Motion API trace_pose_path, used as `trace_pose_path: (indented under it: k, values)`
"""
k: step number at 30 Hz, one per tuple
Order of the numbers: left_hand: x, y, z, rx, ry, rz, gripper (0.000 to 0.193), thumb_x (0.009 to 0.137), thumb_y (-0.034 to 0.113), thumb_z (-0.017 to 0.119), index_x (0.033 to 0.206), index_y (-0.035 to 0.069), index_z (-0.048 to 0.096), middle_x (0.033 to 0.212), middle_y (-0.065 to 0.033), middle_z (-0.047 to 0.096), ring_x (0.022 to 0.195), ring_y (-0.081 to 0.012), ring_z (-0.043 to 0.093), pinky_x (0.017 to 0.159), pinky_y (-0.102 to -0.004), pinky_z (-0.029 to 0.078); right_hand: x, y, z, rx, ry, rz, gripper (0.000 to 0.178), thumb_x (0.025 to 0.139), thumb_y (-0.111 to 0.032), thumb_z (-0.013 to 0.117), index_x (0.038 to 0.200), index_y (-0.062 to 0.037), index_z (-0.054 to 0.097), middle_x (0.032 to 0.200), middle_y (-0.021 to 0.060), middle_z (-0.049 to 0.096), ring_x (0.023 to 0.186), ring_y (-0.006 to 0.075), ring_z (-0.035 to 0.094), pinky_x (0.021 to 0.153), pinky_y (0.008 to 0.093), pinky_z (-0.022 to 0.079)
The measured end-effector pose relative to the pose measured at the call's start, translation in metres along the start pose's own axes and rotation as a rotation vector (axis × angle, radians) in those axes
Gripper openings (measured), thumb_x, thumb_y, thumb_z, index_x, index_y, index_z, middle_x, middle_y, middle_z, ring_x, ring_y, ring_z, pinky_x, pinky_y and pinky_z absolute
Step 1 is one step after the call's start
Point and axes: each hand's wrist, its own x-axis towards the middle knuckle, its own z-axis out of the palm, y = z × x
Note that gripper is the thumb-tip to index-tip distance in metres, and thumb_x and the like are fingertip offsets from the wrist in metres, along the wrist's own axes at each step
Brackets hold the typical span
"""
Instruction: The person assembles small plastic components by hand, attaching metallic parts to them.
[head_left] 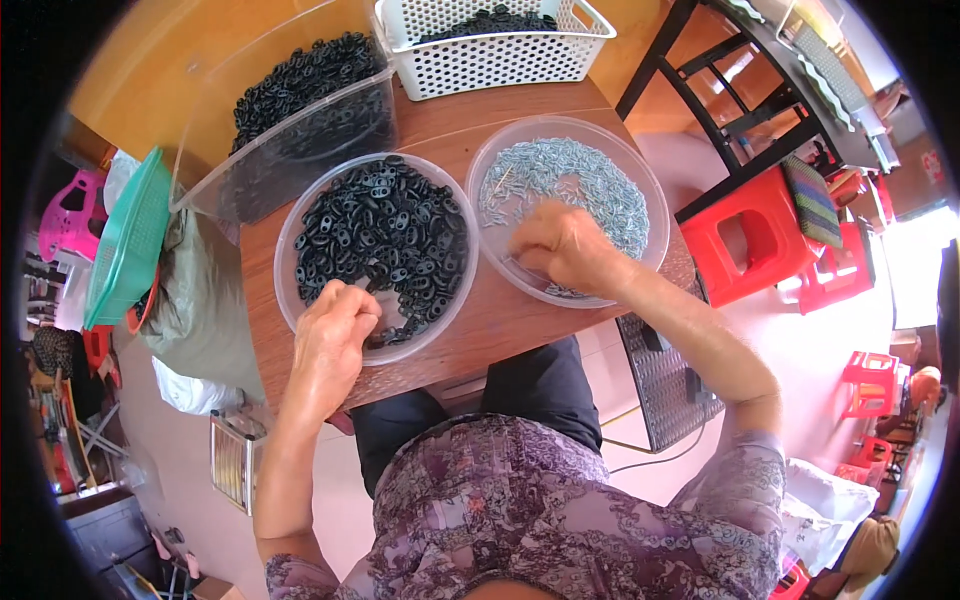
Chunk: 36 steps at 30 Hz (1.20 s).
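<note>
My left hand [335,330] is at the front left of a round clear tub [287,262] that holds many small black oval plastic pieces [385,225] with two holes each. Its fingers are closed in a pinch; what they hold is hidden. Over to the right, my right hand [568,248] reaches into a second round clear tub [655,225] full of small silvery screws [570,165]. The fingers are curled together low over its near left part, and I cannot make out what is between them. Both tubs stand side by side on a brown wooden table [480,335].
Behind the left tub, a large clear bin [290,140] holds more black pieces. A white perforated basket [500,62] with dark pieces stands at the back. A red stool [745,240] is on the right; a green basket [128,240] and a grey-green sack [200,300] sit left.
</note>
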Motion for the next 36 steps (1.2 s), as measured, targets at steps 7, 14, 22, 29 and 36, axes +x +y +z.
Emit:
trace_pose_path:
  k: [7, 14, 22, 29, 36]
  values:
    - [0.002, -0.016, 0.014, 0.253, -0.019, 0.23, 0.01, 0.066, -0.004, 0.053, 0.074, 0.001, 0.055, 0.073, -0.0129, 0.05, 0.07, -0.0285, 0.055, 0.059, -0.038, 0.044, 0.005, -0.001, 0.01, -0.002, 0.017, -0.078, 0.011, 0.066, -0.007, 0.064, 0.078, -0.0065, 0.063, 0.073, 0.0101, 0.055, 0.076, 0.0289, 0.054, 0.067, 0.0373, 0.045]
    - [0.013, -0.013, 0.003, 0.54, -0.262, 0.366, 0.011, 0.064, -0.003, 0.052, 0.074, -0.001, 0.056, 0.076, -0.0171, 0.052, 0.074, -0.0313, 0.057, 0.064, -0.0384, 0.048, 0.01, -0.003, 0.016, -0.187, 0.03, -0.215, 0.006, 0.068, -0.006, 0.06, 0.069, -0.0036, 0.054, 0.071, 0.0124, 0.053, 0.074, 0.0311, 0.053, 0.064, 0.0399, 0.044]
    - [0.009, -0.016, -0.013, 0.509, -0.253, 0.33, 0.008, 0.065, -0.004, 0.053, 0.073, -0.003, 0.055, 0.079, -0.0164, 0.054, 0.072, -0.0305, 0.057, 0.062, -0.0374, 0.047, 0.007, -0.017, 0.001, 0.026, 0.116, 0.129, 0.004, 0.07, -0.004, 0.057, 0.073, -0.0019, 0.055, 0.069, 0.0101, 0.056, 0.062, 0.0216, 0.056, 0.058, 0.0307, 0.045]
    - [0.007, -0.003, -0.004, -0.821, 0.095, -0.245, 0.007, 0.08, 0.005, 0.06, 0.082, -0.002, 0.059, 0.074, -0.0019, 0.052, 0.059, -0.0097, 0.05, 0.055, -0.0245, 0.045, 0.009, -0.072, 0.005, 0.422, 0.177, 0.318, 0.007, 0.074, -0.002, 0.061, 0.08, -0.0016, 0.059, 0.075, -0.0006, 0.056, 0.065, 0.0041, 0.048, 0.057, 0.0193, 0.039]
    - [0.0, 0.008, 0.016, -1.419, 0.323, -0.396, 0.01, 0.082, 0.006, 0.059, 0.087, -0.002, 0.056, 0.072, -0.0045, 0.055, 0.054, -0.011, 0.05, 0.051, -0.0255, 0.045, 0.023, -0.127, 0.061, 0.771, 0.28, 0.23, 0.009, 0.078, -0.001, 0.06, 0.088, -0.0017, 0.059, 0.078, -0.0009, 0.057, 0.069, 0.0023, 0.048, 0.059, 0.0183, 0.039]
